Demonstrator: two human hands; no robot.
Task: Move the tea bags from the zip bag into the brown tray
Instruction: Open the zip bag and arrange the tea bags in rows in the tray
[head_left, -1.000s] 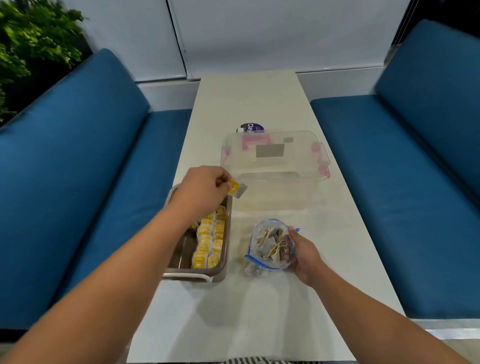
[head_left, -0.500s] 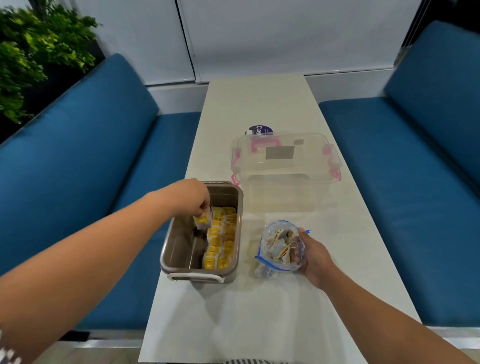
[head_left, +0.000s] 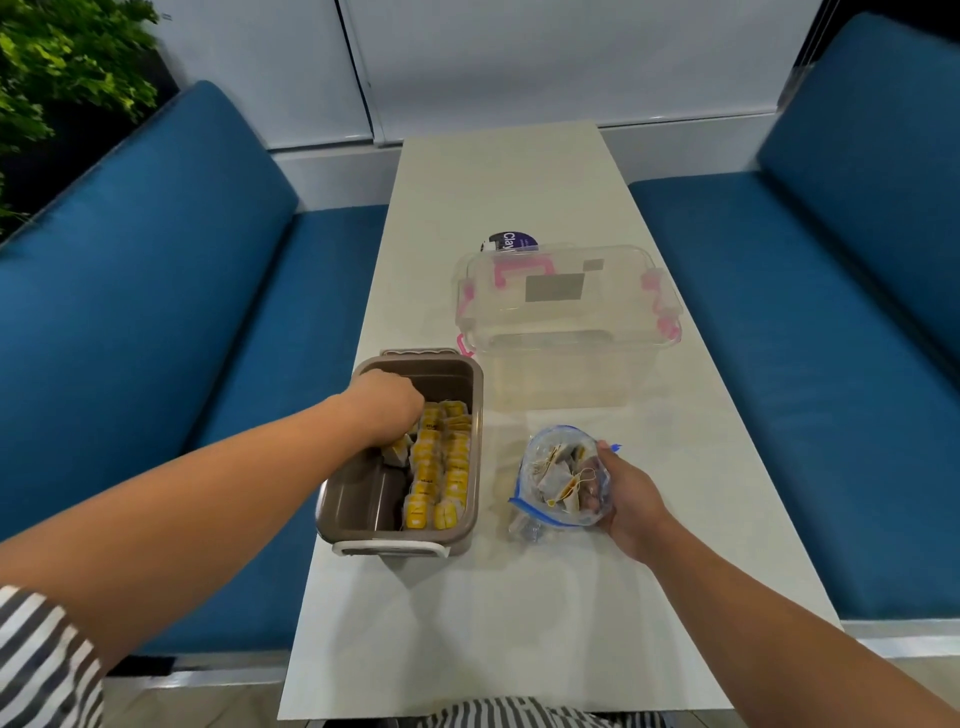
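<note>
Head: left hand (head_left: 387, 410) seemingly pinches tea bag (head_left: 397, 451).

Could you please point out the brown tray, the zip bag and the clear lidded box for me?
brown tray (head_left: 358, 496), head view, bare floor inside its left half.
zip bag (head_left: 565, 441), head view, clear upper wall.
clear lidded box (head_left: 566, 370), head view, front wall below the lid.

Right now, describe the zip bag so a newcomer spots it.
On the white table, look nearer than the clear box with pink latches. The zip bag is the crumpled transparent pouch with a blue seal, gripped by the right hand; the brown tray beside it is rigid and opaque.
</note>
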